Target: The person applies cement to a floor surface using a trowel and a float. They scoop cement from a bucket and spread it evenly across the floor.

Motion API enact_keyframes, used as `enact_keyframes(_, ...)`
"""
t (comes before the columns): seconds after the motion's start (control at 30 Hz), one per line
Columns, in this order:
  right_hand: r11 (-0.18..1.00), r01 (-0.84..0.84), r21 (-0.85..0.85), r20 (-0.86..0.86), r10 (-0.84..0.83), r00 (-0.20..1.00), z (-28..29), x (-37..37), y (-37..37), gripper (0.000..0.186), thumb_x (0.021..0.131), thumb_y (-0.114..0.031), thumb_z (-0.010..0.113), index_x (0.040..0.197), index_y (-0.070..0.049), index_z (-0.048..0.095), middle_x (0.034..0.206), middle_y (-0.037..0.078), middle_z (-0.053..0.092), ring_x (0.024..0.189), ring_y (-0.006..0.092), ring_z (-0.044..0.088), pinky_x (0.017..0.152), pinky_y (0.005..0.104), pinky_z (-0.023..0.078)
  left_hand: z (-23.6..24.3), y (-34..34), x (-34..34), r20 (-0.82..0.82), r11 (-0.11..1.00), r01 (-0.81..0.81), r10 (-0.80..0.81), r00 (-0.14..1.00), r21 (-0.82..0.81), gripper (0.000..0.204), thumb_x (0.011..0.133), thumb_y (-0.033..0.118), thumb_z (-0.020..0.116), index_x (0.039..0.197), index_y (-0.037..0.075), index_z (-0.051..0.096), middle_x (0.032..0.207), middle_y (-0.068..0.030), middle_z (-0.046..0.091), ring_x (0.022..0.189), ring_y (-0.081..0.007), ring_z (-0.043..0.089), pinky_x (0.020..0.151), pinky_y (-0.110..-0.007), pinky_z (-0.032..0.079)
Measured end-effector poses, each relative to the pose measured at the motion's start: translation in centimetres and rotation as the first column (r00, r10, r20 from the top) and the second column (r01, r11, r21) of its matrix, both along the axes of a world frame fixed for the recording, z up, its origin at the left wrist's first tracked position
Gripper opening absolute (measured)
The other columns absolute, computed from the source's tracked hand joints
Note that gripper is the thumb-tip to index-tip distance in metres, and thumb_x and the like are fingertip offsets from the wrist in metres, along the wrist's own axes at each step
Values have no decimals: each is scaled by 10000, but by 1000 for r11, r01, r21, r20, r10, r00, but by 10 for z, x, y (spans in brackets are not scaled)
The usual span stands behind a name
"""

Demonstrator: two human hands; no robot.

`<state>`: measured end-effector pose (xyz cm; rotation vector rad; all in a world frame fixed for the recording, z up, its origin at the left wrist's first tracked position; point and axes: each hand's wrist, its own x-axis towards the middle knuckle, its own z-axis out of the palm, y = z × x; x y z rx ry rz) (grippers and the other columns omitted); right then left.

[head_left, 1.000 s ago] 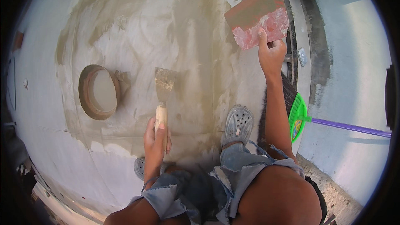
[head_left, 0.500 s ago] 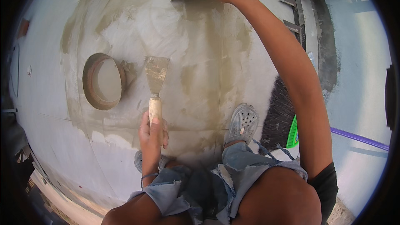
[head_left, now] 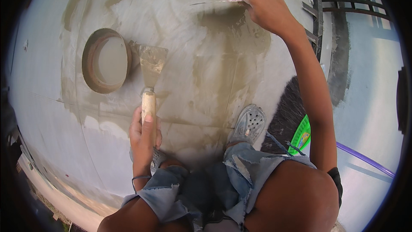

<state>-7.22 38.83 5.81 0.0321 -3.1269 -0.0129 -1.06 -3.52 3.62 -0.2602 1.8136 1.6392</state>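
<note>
My left hand (head_left: 144,131) is closed round the wooden handle of a putty knife (head_left: 151,66), whose broad blade points away from me and carries dried and wet grout. Farther off on the right, my right hand (head_left: 271,12) grips a thin flat spreader (head_left: 219,2), seen nearly edge-on and held low over the tiles. Wet grey-brown grout (head_left: 214,71) is smeared across the pale tiled floor (head_left: 109,146). Left of the putty knife stands a round tub (head_left: 88,66) with greyish mix inside. How the right fingers sit on the spreader is partly hidden.
A broom with dark bristles (head_left: 281,114), a green head (head_left: 300,135) and a purple handle (head_left: 365,160) lies to the right, beside my clog (head_left: 250,122). Beyond it, a dark metal gate (head_left: 318,13) borders the floor at the upper right.
My right hand has drawn the spreader nearer and to the right, tilting it more edge-on. My left hand with the putty knife sits slightly farther left in the picture, and the view has shifted.
</note>
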Motion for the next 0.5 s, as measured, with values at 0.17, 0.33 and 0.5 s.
enact_keyframes(0.17, 992, 123, 5, 78, -123, 989, -20, -34, 30, 470, 921, -40, 571, 1328, -190, 750, 966, 144, 784, 897, 380, 734, 778, 491, 580, 13, -14, 0, -16, 999, -9, 8, 1000, -40, 530, 1112, 445, 556, 1399, 0, 534, 875, -34, 575, 478, -50, 424, 411, -215, 323)
enact_keyframes(0.33, 998, 63, 12, 58, -64, 996, -35, 39, -19, 434, 964, -47, 591, 1350, -185, 735, 967, 169, 763, 885, 406, 714, 785, 504, 578, 18, -41, 10, -4, 998, -52, 52, 999, -42, 504, 1109, 443, 562, 1348, 0, 546, 832, -30, 556, 464, -44, 405, 409, -211, 323)
enact_keyframes(0.5, 912, 340, -232, -1, -349, 937, -1, 81, -39, 380, 1012, -105, 620, 1388, -123, 671, 1044, 203, 758, 1025, 391, 714, 865, 485, 567, -1, -53, 31, 53, 996, -88, 89, 995, -20, 559, 1096, 479, 582, 1372, -6, 537, 818, -30, 555, 465, -49, 416, 407, -213, 329)
